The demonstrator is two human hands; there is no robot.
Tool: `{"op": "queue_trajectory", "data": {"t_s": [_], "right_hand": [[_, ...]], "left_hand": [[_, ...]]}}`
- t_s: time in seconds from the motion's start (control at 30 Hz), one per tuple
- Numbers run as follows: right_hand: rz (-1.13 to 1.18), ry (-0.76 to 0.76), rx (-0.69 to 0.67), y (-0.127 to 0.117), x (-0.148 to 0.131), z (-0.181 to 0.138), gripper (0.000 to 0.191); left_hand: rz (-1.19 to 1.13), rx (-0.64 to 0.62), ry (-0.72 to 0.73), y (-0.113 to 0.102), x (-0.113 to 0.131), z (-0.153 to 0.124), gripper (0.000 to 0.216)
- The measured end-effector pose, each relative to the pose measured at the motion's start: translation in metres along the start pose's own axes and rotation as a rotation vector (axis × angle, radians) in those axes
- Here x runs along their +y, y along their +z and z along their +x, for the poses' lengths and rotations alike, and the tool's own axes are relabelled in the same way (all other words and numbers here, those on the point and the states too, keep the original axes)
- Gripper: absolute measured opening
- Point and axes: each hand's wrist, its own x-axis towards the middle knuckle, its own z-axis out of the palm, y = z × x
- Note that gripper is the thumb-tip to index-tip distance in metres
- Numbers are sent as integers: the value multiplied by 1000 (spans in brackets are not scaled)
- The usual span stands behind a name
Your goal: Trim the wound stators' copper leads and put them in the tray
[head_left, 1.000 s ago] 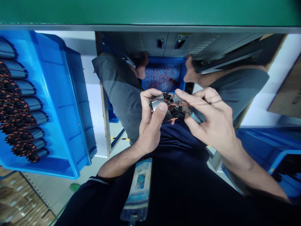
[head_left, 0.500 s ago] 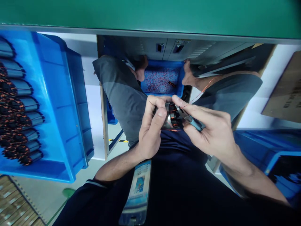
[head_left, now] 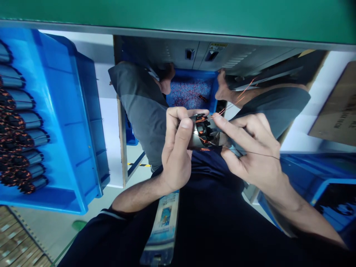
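My left hand (head_left: 178,148) is closed around a motor stator (head_left: 197,136), a metal cylinder with a black slotted end and copper windings. The wound end faces right, toward my right hand (head_left: 250,144). In that hand are cutting pliers (head_left: 222,139), their jaws close to the lower part of the stator's end and their handles mostly hidden by the palm. My right index finger points at the stator's upper edge. Loose copper wires (head_left: 239,98) rise from there to the upper right. A thin dark wire (head_left: 258,152) crosses my right fingers.
Stacked stators (head_left: 23,122) fill part of a blue crate (head_left: 63,122) at left. Between the feet stands a blue bin (head_left: 191,92) of wire scraps. A green tabletop (head_left: 178,18) spans the top, with another blue crate (head_left: 314,185) at right.
The pliers have turned and dropped lower at the stator's end. My right index finger has stretched out, and the loose copper wires now stand out more to the upper right.
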Motion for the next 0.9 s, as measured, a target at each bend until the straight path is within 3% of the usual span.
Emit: {"op": "queue_trajectory", "data": {"t_s": [0.17, 0.4, 0.7, 0.9], "right_hand": [[-24, 0, 2, -3, -10, 2, 62], [248, 114, 8, 0, -16, 5, 71], [122, 50, -37, 7, -13, 4, 79], [143, 72, -48, 7, -17, 5, 84]], "left_hand": [[5, -50, 58, -6, -10, 2, 15], [26, -58, 131, -2, -17, -2, 16], [190, 4, 299, -13, -31, 7, 19], [243, -6, 306, -17, -30, 5, 21]]}}
